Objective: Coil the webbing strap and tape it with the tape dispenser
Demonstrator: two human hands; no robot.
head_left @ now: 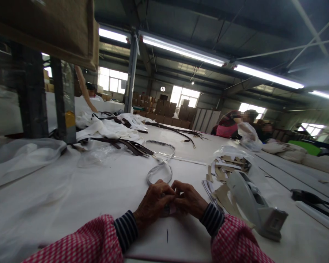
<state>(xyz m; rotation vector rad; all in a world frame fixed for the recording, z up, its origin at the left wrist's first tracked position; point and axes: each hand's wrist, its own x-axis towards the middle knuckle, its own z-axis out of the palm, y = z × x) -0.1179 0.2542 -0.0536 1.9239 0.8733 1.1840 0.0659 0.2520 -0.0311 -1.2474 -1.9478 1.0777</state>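
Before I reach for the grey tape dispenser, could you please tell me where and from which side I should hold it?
I would grip the tape dispenser around the middle of its body, coming from the right with the right hand. The body looks long and narrow there, and card strips lie close along its left side, where fingers might catch them.

Dark striped cuffs (126,230) show beneath red and white checked sleeves (91,241).

The strap (166,161) is grey, the sleeves (90,239) red-checked.
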